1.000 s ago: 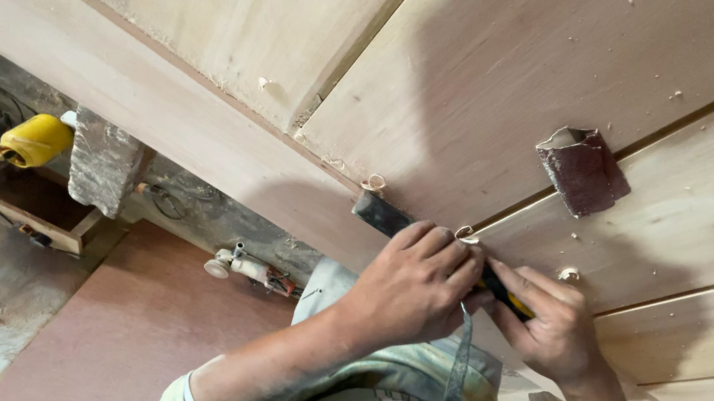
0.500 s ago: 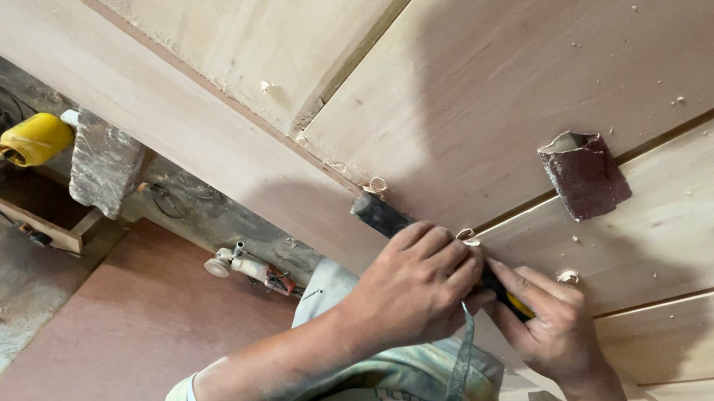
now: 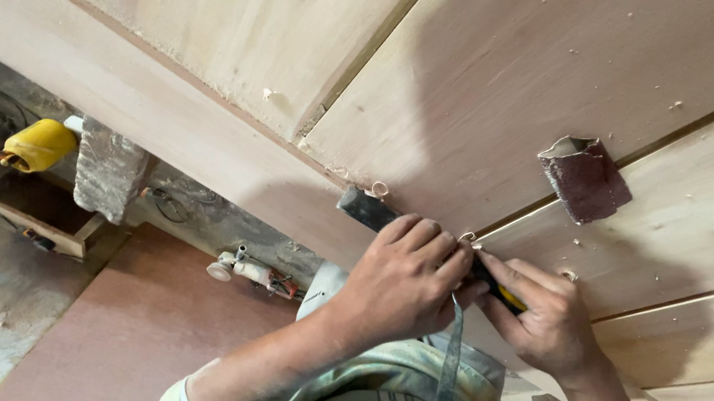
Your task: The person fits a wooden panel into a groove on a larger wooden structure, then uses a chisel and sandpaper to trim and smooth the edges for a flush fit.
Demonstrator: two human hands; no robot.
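Single head-worn view, tilted steeply down and forward, close over a pale wooden panel surface filling the frame from 9 through 3 o'clock. Both hands, left hand and right hand, near centre, toward 5 o'clock. Floor farther off at 7 o'clock. No second view to overlap.

Bright, even daylight across the pale wooden panels, without glare. Soft, broad shadow cast on the wood above and left of both hands, darker under the folded sandpaper. Sharp throughout, slight wide-angle stretch at the edges.
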